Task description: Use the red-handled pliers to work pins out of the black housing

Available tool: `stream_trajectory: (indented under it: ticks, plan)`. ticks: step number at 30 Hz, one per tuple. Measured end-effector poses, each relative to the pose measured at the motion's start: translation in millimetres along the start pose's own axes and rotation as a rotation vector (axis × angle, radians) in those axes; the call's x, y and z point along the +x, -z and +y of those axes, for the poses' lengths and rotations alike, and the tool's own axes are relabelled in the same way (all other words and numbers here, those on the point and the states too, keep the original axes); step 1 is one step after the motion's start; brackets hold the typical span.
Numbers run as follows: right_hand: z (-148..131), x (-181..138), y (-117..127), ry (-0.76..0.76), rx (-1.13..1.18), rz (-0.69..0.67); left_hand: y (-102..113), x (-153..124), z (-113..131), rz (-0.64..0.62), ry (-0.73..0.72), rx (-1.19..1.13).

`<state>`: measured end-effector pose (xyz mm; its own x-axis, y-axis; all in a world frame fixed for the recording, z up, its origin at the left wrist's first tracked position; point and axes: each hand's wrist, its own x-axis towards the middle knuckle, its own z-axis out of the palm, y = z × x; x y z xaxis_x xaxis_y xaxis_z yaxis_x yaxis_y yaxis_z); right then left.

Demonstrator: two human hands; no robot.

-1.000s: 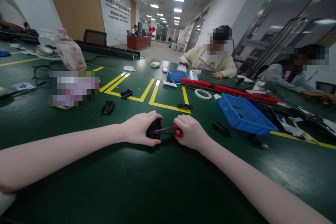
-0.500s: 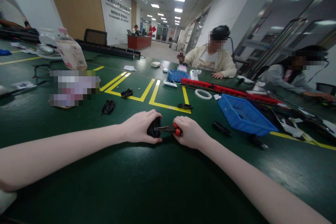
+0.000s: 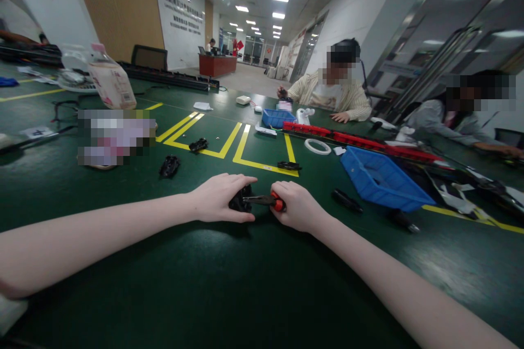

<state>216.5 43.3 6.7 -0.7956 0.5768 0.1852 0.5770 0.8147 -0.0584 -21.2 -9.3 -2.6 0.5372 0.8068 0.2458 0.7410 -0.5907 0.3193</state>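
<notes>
My left hand [image 3: 219, 197] is wrapped round a small black plastic part [image 3: 240, 200] resting on the green table [image 3: 229, 283]. My right hand [image 3: 298, 205] grips the red handles of a pair of pliers [image 3: 266, 201]. The pliers' dark jaws point left and touch the black part. Both hands sit close together at the middle of the table, just below the yellow floor-tape lines [image 3: 262, 165].
Loose black parts [image 3: 169, 166] lie left of my hands, another black part [image 3: 346, 200] to the right. A blue bin [image 3: 382, 179] stands at right, red rails [image 3: 352, 139] behind it. A bottle [image 3: 109, 79] stands far left. Two people sit across the table.
My hands have stayed almost in place; the left fingers have spread slightly over the black part and the pliers have shifted a little. The person opposite has moved a hand.
</notes>
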Motion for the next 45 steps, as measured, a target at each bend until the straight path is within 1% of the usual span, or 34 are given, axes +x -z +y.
stream_trajectory:
  ticks: [4,12,17,22,27,30,37,45]
  plan:
    - [-0.1,-0.8,-0.9,0.018,-0.022,0.027,0.6,1.1,-0.6,-0.033,-0.045,0.032]
    - [-0.1,-2.3,-4.0,0.033,-0.088,0.086,2.4,1.8,1.0,-0.073,-0.06,0.045]
    - [-0.1,-3.2,-3.7,0.043,-0.091,0.096,0.8,-1.1,1.4,-0.02,-0.03,-0.016]
    - [0.2,-2.2,-3.6,0.045,-0.081,0.086,-1.3,-1.9,1.6,0.007,0.001,-0.036]
    - [0.3,-1.5,-4.7,0.039,-0.077,0.083,-3.6,-1.5,2.7,0.08,-0.014,0.01]
    - [0.2,-1.4,-4.2,0.036,-0.076,0.081,-4.0,-1.1,2.7,0.099,-0.019,0.039]
    - [-0.4,-1.4,-2.8,0.039,-0.069,0.076,-0.5,0.5,1.1,0.008,-0.043,0.067]
    - [0.0,-1.9,-3.6,0.048,-0.078,0.085,0.8,1.4,0.5,-0.025,-0.066,0.075]
